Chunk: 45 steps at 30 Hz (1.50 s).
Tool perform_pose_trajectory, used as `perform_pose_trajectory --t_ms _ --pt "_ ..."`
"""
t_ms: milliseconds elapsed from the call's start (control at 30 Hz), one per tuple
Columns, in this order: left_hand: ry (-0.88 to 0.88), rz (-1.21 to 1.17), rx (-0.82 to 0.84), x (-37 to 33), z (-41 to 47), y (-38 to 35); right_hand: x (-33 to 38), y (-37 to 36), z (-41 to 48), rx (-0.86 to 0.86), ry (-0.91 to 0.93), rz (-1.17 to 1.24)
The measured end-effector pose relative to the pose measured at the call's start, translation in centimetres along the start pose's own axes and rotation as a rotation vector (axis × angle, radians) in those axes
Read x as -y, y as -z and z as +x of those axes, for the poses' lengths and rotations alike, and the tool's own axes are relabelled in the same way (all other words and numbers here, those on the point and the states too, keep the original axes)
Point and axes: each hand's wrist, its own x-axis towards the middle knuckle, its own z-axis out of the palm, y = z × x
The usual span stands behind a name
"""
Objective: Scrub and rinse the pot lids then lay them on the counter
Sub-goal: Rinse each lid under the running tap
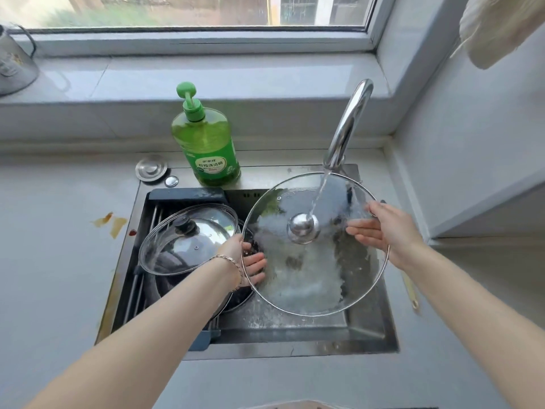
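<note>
Far left on the sill, a metal jug (14, 63). Brown stains (110, 224) on the counter (59, 290) left of the sink (368, 329). Round plug (151, 168) at the sink's far left corner, soap bottle (206, 143) just right of it. Small lid (188, 240), black knob up, lies tilted over a pot in the sink's left half. Left hand (247, 258) grips the left rim of the big lid (315, 261), fingers tucked under the glass and visible through it; bracelet (230, 261) on the wrist. Big lid held above the sink's right half, top side up, glass wet. Tap (348, 125) runs; the stream lands by the steel knob (303, 228). Right hand (380, 228) at the right rim, fingers straight and close together against the glass, thumb at the far edge. Pale cloth (495, 28) hangs far right.
</note>
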Motion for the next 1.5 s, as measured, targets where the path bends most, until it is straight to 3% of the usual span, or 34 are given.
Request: perform_pose_trajectory --t_ms 133,333,533,700,800,1000,1233,1400,1500 --pt "-0.016 0.079 0.021 0.4 -0.6 -0.4 -0.6 1.2 -0.2 -0.024 -0.134 0.034" --pt "-0.164 0.003 0.071 -1.6 -1.5 0.7 -4.2 1.1 -0.7 -0.046 -0.445 0.209" --pt "-0.279 0.036 -0.073 -4.7 -4.2 4.4 -8.0 -3.9 -1.7 0.087 -0.692 0.05" --pt "-0.488 -0.027 -0.232 -6.7 -4.7 10.3 -7.5 -10.6 -2.0 0.207 -0.571 0.101" --pt "-0.592 -0.203 -0.304 -6.5 -4.4 13.8 -5.9 -13.5 -2.2 0.258 -0.455 0.128" --pt "-0.439 -0.64 -0.347 -4.7 -1.1 17.6 -6.1 -14.7 -2.7 0.268 -0.442 0.053" --pt "-0.344 -0.679 -0.293 -2.4 1.2 15.7 -7.7 -11.8 -2.6 0.211 -0.475 -0.01" --pt "-0.339 -0.706 -0.377 -2.2 2.5 14.0 -8.7 -9.7 -1.9 0.19 -0.468 -0.061" --pt "-0.321 -0.569 -0.407 -3.0 1.7 12.7 -9.9 -8.3 -1.2 0.153 -0.486 -0.087"
